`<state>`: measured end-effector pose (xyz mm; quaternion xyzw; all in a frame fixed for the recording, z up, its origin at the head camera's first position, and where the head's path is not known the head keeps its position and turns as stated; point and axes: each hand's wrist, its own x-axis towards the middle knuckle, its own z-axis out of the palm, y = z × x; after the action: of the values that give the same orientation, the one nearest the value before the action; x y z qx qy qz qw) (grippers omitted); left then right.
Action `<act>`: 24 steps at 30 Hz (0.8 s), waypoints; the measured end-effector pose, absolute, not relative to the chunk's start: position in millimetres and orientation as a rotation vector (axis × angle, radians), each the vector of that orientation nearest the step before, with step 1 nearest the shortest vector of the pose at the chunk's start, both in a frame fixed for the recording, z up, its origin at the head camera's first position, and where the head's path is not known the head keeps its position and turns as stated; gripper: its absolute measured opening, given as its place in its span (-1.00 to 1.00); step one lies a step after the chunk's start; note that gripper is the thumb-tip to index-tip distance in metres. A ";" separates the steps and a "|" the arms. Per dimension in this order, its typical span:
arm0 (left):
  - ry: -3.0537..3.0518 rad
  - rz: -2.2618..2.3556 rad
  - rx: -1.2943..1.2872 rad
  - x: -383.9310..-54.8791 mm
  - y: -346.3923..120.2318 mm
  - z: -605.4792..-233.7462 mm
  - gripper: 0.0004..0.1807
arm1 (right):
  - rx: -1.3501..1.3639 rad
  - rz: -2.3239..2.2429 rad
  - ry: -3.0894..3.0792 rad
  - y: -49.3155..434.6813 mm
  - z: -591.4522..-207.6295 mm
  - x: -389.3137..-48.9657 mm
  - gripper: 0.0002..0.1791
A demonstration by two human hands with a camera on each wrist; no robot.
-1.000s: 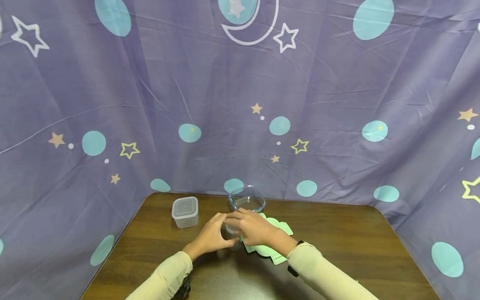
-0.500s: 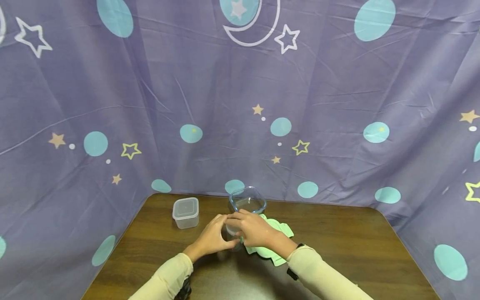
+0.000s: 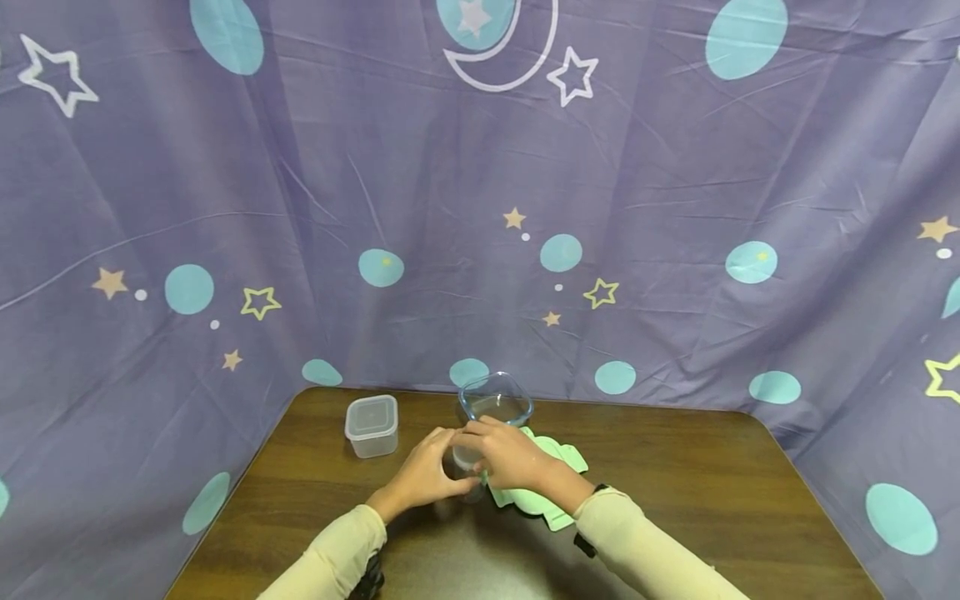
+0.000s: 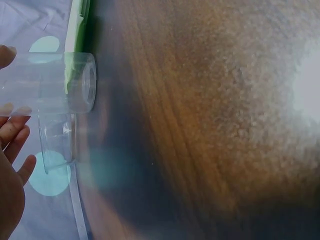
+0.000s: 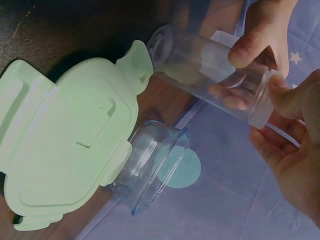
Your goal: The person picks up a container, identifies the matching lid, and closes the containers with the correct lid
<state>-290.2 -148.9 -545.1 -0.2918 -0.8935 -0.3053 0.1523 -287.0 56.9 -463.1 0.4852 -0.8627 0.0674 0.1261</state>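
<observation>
The left hand (image 3: 422,472) grips the jar (image 5: 192,75), upright near the green lid (image 5: 70,135); the right hand (image 3: 508,455) pinches its cap (image 5: 260,107). A hard twist, I'd say, could slip the smooth jar free.

At the lower middle of the frame, I can see the left hand (image 3: 420,475) and right hand (image 3: 506,456) around a clear vessel (image 3: 467,458), mostly hidden by fingers. Just right, a flat pale-green piece (image 3: 532,503) lies on the brown worktop (image 3: 675,475); a glass bowl (image 3: 461,402) stands beyond, and a lidded box (image 3: 372,427) sits left.
</observation>
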 end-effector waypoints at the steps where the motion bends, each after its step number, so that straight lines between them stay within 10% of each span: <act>1: -2.567 -0.879 -0.837 -290.5 -148.9 -544.8 -0.20 | 1.419 0.200 -2.514 56.9 -462.5 -287.6 -0.36; 24: -2.543 -0.891 -0.823 -289.9 -149.2 -548.3 -0.21 | 1.426 0.208 -2.535 55.1 -460.8 -288.8 -0.27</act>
<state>-289.9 -149.2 -548.3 -0.2884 -0.8907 -0.3122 0.1612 -288.8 55.1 -460.8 0.4859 -0.8638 0.0709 0.1125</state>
